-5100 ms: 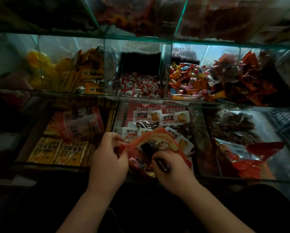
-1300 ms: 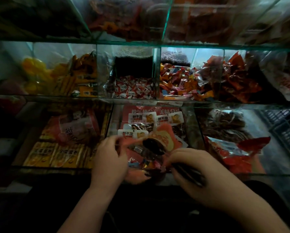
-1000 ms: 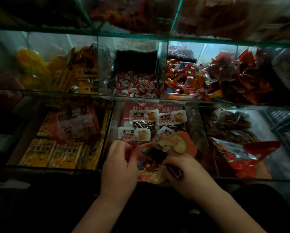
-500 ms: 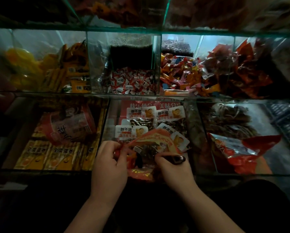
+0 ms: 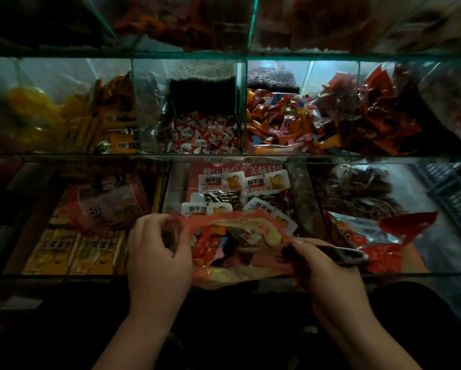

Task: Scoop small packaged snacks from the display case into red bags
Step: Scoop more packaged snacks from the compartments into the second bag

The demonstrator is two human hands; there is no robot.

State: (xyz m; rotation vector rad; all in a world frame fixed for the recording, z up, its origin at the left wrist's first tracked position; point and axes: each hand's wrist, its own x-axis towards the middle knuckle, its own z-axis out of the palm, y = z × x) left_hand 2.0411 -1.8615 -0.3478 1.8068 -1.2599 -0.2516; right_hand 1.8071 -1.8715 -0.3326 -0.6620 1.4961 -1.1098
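The red bag [image 5: 250, 225] is thin, crinkly film, and it looks light and limp even with small wrapped snacks [image 5: 210, 247] lying in it. It has no stiffness of its own, so I judge the mouth will gape only while the rim is drawn apart at two opposite points. The film looks slick, so a pinch on a gathered fold of rim should hold better than a flat press. The bag hangs at the front edge of the display case [image 5: 90, 156], over the lower middle compartment.

At the bag's 9 o'clock, the left hand [image 5: 157, 252] has its fingers [image 5: 154, 222] curled in, pinching the left rim. At 3 o'clock, the right hand [image 5: 328, 273] is clenched round the handle of a dark scoop [image 5: 344, 255], which points away toward 3 o'clock. It touches the right rim, but I cannot tell whether it also nips it.

At 12 o'clock from the bag lie white-labelled packets [image 5: 221, 181]. Higher up, red-and-white candies [image 5: 205, 136] sit at 12 o'clock and mixed bright candies [image 5: 280, 121] at 1 o'clock. A crumpled red bag [image 5: 381, 259] lies at 3 o'clock.
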